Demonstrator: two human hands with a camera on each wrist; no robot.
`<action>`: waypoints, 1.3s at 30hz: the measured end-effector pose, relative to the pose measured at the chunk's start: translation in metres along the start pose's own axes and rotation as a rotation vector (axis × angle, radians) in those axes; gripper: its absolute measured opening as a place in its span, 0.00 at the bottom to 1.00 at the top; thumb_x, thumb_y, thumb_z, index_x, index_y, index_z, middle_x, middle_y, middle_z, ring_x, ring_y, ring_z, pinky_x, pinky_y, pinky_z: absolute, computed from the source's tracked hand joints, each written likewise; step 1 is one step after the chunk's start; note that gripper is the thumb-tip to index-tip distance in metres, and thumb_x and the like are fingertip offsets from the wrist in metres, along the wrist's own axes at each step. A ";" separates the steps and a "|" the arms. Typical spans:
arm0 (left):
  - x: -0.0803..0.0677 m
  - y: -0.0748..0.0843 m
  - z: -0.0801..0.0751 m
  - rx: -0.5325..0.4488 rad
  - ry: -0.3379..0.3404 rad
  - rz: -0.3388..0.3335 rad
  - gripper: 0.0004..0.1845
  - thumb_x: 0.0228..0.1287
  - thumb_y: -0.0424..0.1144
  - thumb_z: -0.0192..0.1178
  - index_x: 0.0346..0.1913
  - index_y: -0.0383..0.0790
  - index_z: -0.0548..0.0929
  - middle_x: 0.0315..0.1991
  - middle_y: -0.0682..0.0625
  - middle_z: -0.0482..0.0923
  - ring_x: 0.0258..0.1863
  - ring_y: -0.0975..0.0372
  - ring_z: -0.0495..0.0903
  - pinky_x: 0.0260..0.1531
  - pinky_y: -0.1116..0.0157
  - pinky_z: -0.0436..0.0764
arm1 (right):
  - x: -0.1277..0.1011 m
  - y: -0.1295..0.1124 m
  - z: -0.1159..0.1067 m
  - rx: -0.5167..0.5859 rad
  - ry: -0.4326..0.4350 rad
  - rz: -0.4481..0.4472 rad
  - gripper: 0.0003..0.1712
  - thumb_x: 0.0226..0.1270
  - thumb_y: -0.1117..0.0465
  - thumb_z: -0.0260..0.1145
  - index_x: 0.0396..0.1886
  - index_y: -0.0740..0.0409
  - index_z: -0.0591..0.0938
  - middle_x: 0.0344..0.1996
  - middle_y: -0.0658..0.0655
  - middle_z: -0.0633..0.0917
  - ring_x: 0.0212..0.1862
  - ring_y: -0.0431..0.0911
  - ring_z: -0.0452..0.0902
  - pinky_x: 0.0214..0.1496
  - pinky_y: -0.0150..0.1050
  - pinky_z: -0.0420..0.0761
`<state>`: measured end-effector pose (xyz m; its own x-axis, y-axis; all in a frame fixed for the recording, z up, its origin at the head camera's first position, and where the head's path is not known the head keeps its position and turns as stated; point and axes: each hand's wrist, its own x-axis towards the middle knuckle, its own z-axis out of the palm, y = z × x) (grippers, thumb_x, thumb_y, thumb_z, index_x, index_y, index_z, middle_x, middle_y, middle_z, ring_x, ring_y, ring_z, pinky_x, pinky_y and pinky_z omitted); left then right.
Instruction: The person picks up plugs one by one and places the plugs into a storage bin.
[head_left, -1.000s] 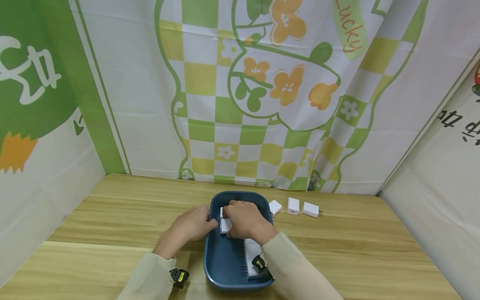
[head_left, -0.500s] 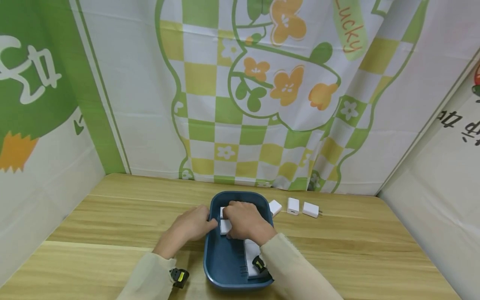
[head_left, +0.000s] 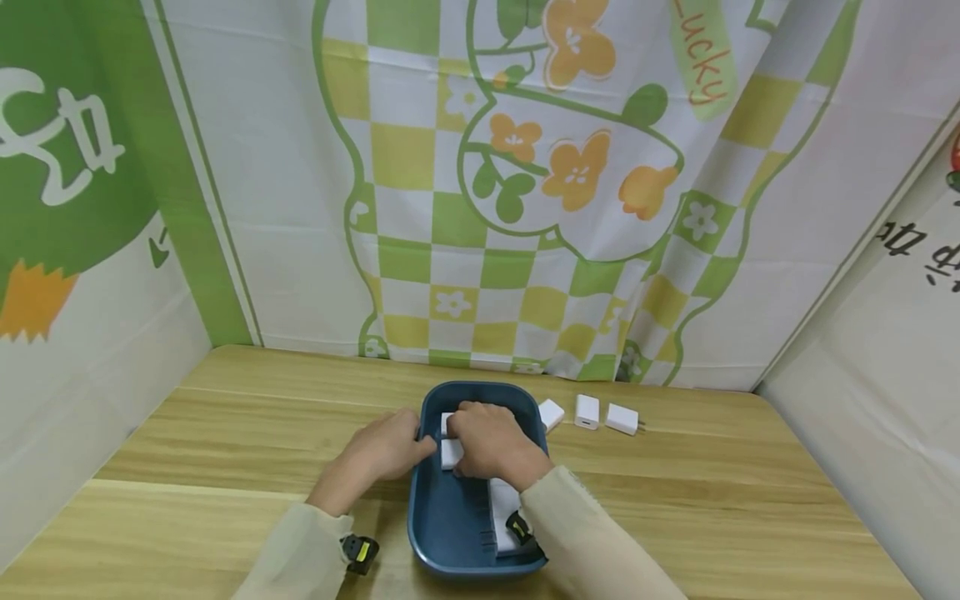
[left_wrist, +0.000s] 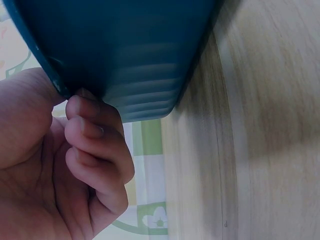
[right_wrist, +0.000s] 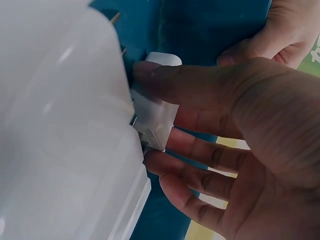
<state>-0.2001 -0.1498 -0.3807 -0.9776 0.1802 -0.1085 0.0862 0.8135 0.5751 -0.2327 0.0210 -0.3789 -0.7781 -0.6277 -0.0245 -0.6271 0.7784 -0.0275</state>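
Right wrist view: a white charger (right_wrist: 155, 120) is pinched between thumb and fingers of the right hand (head_left: 491, 442), inside the blue bin (head_left: 450, 525). The left hand (head_left: 382, 446) grips the bin's left rim. More white chargers (head_left: 504, 504) stand along its right side, partly hidden by the right sleeve (head_left: 592, 537). Three loose chargers (head_left: 587, 412) lie beyond on the tabletop (head_left: 712, 483), one partly behind the rim; a printed curtain (head_left: 480, 275) hangs behind.

My two hands, left hand (head_left: 378, 448) and right hand (head_left: 495, 442), work at one blue bin (head_left: 447, 525) on one table (head_left: 750, 483): three white chargers (head_left: 587, 412) outside, at least two inner chargers (head_left: 452, 455), others too hidden to count, two black wrist devices (head_left: 360, 553).
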 end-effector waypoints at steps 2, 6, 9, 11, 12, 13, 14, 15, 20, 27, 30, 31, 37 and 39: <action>0.000 0.000 0.000 0.005 0.000 0.001 0.18 0.68 0.40 0.59 0.19 0.43 0.73 0.15 0.53 0.66 0.14 0.62 0.65 0.17 0.66 0.62 | 0.000 0.000 0.000 0.001 0.007 0.005 0.19 0.50 0.52 0.83 0.42 0.50 0.89 0.36 0.50 0.83 0.38 0.43 0.78 0.39 0.42 0.80; 0.000 0.001 0.000 0.011 -0.004 -0.004 0.18 0.68 0.40 0.59 0.19 0.43 0.73 0.15 0.53 0.66 0.14 0.62 0.65 0.17 0.66 0.62 | 0.001 0.000 0.000 0.002 0.019 0.017 0.18 0.50 0.53 0.83 0.41 0.51 0.89 0.36 0.50 0.83 0.37 0.43 0.78 0.40 0.42 0.80; 0.000 0.001 0.000 0.011 -0.005 -0.004 0.18 0.68 0.40 0.59 0.19 0.43 0.73 0.15 0.53 0.66 0.14 0.62 0.65 0.17 0.66 0.62 | 0.001 0.000 0.000 0.007 0.026 0.020 0.18 0.50 0.53 0.83 0.40 0.51 0.88 0.35 0.50 0.83 0.35 0.42 0.77 0.38 0.41 0.80; 0.000 0.001 0.000 0.013 -0.006 -0.003 0.18 0.68 0.40 0.59 0.19 0.43 0.73 0.15 0.54 0.66 0.14 0.62 0.65 0.17 0.66 0.62 | 0.001 0.000 0.000 0.007 0.035 0.018 0.17 0.50 0.53 0.83 0.38 0.51 0.88 0.33 0.50 0.82 0.34 0.42 0.76 0.37 0.41 0.79; 0.001 0.001 0.000 0.015 -0.007 -0.001 0.18 0.69 0.40 0.59 0.19 0.43 0.73 0.14 0.54 0.66 0.14 0.62 0.65 0.17 0.66 0.62 | 0.001 0.001 0.000 0.005 0.040 0.018 0.17 0.50 0.53 0.83 0.37 0.51 0.88 0.33 0.50 0.82 0.33 0.42 0.75 0.36 0.41 0.79; 0.001 0.001 0.000 0.018 -0.007 -0.001 0.18 0.69 0.40 0.59 0.19 0.43 0.73 0.14 0.54 0.65 0.14 0.62 0.65 0.17 0.67 0.62 | 0.001 0.001 0.000 0.001 0.046 0.018 0.16 0.49 0.53 0.84 0.36 0.51 0.87 0.32 0.49 0.82 0.32 0.42 0.75 0.35 0.41 0.78; 0.001 0.001 -0.001 0.020 -0.008 -0.001 0.18 0.69 0.40 0.59 0.19 0.43 0.73 0.15 0.54 0.66 0.14 0.62 0.65 0.17 0.66 0.62 | 0.001 0.001 0.000 -0.003 0.053 0.019 0.16 0.49 0.53 0.84 0.36 0.51 0.87 0.31 0.49 0.82 0.31 0.42 0.75 0.34 0.40 0.78; 0.001 0.000 -0.001 0.022 -0.009 -0.001 0.18 0.69 0.41 0.59 0.19 0.43 0.73 0.15 0.54 0.66 0.14 0.62 0.65 0.17 0.66 0.62 | 0.002 0.001 0.000 -0.008 0.059 0.021 0.16 0.49 0.53 0.83 0.35 0.51 0.87 0.31 0.50 0.82 0.31 0.42 0.74 0.33 0.40 0.78; 0.002 0.000 -0.001 0.031 -0.004 -0.001 0.18 0.68 0.41 0.59 0.19 0.43 0.73 0.15 0.53 0.66 0.14 0.62 0.66 0.17 0.66 0.62 | 0.002 0.002 0.000 -0.020 0.077 0.035 0.17 0.50 0.52 0.83 0.36 0.52 0.86 0.32 0.50 0.83 0.30 0.43 0.75 0.33 0.41 0.78; 0.002 0.000 -0.001 0.026 -0.006 0.001 0.18 0.69 0.41 0.59 0.19 0.43 0.73 0.14 0.53 0.65 0.14 0.62 0.65 0.16 0.66 0.61 | 0.003 0.002 0.001 0.011 0.069 0.035 0.17 0.51 0.54 0.82 0.38 0.52 0.86 0.33 0.51 0.83 0.31 0.43 0.76 0.34 0.41 0.79; 0.001 0.000 -0.001 0.027 -0.005 0.004 0.19 0.68 0.41 0.59 0.19 0.43 0.72 0.14 0.54 0.65 0.13 0.62 0.64 0.16 0.67 0.61 | 0.004 0.002 0.001 0.016 0.065 0.036 0.17 0.52 0.54 0.82 0.38 0.52 0.86 0.33 0.51 0.83 0.31 0.44 0.76 0.35 0.41 0.79; 0.001 0.000 -0.001 0.028 -0.004 0.005 0.19 0.68 0.41 0.59 0.18 0.43 0.72 0.14 0.54 0.65 0.13 0.62 0.64 0.16 0.67 0.61 | 0.004 0.001 0.001 0.018 0.064 0.037 0.17 0.52 0.54 0.82 0.38 0.52 0.86 0.33 0.51 0.83 0.32 0.44 0.77 0.35 0.41 0.79; 0.001 0.000 -0.001 0.028 0.000 0.010 0.19 0.68 0.40 0.59 0.18 0.43 0.72 0.14 0.54 0.65 0.13 0.62 0.64 0.16 0.67 0.61 | 0.004 0.001 0.001 0.031 0.065 0.038 0.17 0.52 0.54 0.82 0.39 0.53 0.87 0.34 0.51 0.83 0.32 0.44 0.77 0.36 0.41 0.80; 0.001 -0.001 -0.001 0.025 0.001 0.010 0.19 0.68 0.40 0.59 0.18 0.44 0.72 0.14 0.54 0.65 0.13 0.63 0.64 0.16 0.67 0.61 | 0.004 0.001 0.001 0.033 0.067 0.037 0.17 0.51 0.54 0.82 0.39 0.53 0.87 0.33 0.51 0.83 0.32 0.44 0.77 0.36 0.41 0.80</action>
<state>-0.2008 -0.1506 -0.3807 -0.9769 0.1879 -0.1017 0.1009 0.8253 0.5557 -0.2366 0.0191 -0.3801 -0.8022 -0.5957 0.0403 -0.5971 0.7999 -0.0605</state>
